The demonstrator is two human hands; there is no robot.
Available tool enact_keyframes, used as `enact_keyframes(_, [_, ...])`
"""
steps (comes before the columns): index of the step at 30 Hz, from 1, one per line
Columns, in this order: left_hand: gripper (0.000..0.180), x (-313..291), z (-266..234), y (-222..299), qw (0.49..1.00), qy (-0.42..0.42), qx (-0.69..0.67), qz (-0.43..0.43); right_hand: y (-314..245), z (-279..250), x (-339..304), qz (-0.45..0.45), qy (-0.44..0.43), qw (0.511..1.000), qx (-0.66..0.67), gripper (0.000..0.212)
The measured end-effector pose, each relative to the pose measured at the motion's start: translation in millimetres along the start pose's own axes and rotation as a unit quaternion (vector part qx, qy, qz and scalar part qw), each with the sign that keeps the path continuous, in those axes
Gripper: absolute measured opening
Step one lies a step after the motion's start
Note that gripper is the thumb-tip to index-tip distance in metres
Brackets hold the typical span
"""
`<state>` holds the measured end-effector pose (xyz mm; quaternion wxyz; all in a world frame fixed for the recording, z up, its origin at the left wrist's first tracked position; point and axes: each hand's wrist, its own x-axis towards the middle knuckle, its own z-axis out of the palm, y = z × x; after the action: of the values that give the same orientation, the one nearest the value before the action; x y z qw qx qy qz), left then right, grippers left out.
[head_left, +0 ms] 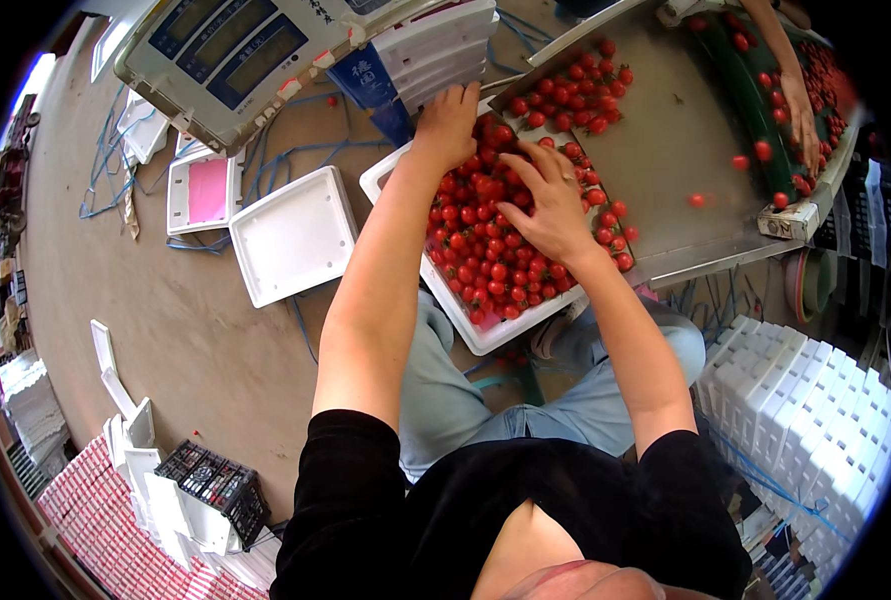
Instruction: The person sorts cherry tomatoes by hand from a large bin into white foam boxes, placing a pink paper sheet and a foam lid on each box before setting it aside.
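Observation:
A white foam box [485,338] full of red cherry tomatoes [490,265] is tilted in front of me, its far end against a metal sorting tray [655,170]. My left hand [448,128] rests at the box's far left edge, fingers bent over the rim; part of its grip is hidden. Over the tomatoes near the tray's lip lies my right hand [550,200], fingers spread and touching the fruit, holding none. More cherry tomatoes [570,90] are scattered on the tray beyond.
Far left stands a weighing scale [230,50], beside stacked white boxes [435,45]. An empty white box [295,235] lies on the floor among blue straps. Another person's hand [800,120] reaches along a green roller [740,100]. Stacked white boxes [805,400] stand at right, a black crate [215,480] lower left.

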<state>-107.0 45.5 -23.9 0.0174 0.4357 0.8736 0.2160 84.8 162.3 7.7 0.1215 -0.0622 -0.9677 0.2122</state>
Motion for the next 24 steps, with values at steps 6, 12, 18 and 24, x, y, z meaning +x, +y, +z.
enact_keyframes(6, [0.065, 4, -15, -3, 1.000, 0.002, 0.021, -0.013, 6, -110, -49, 0.205, -0.218, 0.946, -0.124, 0.106])
enact_keyframes(12, [0.049, 26, -26, 16, 0.995, 0.080, -0.059, -0.031, 36, -109, -54, 0.222, -0.256, 0.941, -0.021, 0.109])
enact_keyframes(18, [0.039, 57, -46, 64, 0.889, 0.241, -0.388, 0.000, 53, -155, -52, 0.211, -0.044, 0.973, -0.086, 0.059])
enact_keyframes(24, [0.021, 14, -26, 83, 0.909, 0.309, -0.278, 0.040, -35, -68, -73, 0.063, 0.060, 0.987, 0.133, 0.037])
